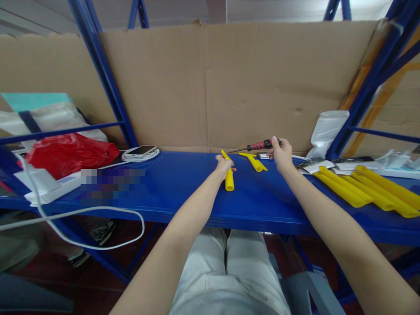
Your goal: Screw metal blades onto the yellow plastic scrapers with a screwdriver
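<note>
The yellow tubular piece [229, 183] is at the centre of the blue shelf surface [157, 181]; take it as the hub of a clock face, with 12 o'clock pointing away from the wearer. Its narrow end points slightly left of 12 o'clock, its rounded end toward 6 o'clock. The left hand [224, 163] grips it, fingers curled about the upper part. The piece appears to be thin, smooth plastic: expect it to be light, fairly stiff, possibly slippery and apt to roll. Take hold around the body below the taper; avoid squeezing the narrow end, which may flex. The right hand [281, 153] is wrapped around the handle of a red-and-black screwdriver [260, 145], between 1 and 2 o'clock. The blade points at the narrow end; whether it touches cannot be determined. At 2 o'clock, just beside, lies a smaller yellow piece [255, 163]. At 3 o'clock, well apart, a row of yellow tubes [344, 188] lies near the right end. A smartphone [143, 150] rests on a coiled white cable [151, 155] toward 10 o'clock, with a red plastic bag [74, 153] just past 9. A cardboard panel [256, 78] stands at 12 o'clock.
</note>
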A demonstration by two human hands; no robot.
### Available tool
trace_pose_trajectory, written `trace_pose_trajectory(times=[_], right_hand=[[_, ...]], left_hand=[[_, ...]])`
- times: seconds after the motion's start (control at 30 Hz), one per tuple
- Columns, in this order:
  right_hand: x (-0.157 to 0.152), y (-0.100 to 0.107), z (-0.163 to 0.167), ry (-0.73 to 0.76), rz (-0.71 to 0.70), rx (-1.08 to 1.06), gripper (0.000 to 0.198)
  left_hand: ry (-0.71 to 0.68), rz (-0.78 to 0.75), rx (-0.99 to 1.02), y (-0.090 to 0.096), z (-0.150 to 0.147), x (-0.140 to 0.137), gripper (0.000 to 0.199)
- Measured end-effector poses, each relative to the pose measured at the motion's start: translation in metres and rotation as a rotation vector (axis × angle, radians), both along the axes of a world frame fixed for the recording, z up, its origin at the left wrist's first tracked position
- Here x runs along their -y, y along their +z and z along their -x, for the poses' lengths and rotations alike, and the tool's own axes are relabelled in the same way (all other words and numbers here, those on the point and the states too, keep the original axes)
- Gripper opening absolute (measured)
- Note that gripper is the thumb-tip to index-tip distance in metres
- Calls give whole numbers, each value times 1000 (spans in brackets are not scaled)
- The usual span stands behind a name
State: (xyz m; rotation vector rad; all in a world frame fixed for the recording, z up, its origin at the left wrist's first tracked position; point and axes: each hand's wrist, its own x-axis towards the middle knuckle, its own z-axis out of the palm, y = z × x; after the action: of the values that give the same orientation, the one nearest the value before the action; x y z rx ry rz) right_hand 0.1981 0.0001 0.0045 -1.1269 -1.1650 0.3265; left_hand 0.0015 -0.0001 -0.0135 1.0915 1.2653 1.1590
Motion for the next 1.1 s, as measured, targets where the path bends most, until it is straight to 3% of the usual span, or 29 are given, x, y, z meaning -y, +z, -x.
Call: trace_pose_trajectory(times=[1.1], right_hand=[[2, 2, 3, -7, -10, -12, 46]], left_hand=[[-44, 41, 33, 0, -1, 2, 49]])
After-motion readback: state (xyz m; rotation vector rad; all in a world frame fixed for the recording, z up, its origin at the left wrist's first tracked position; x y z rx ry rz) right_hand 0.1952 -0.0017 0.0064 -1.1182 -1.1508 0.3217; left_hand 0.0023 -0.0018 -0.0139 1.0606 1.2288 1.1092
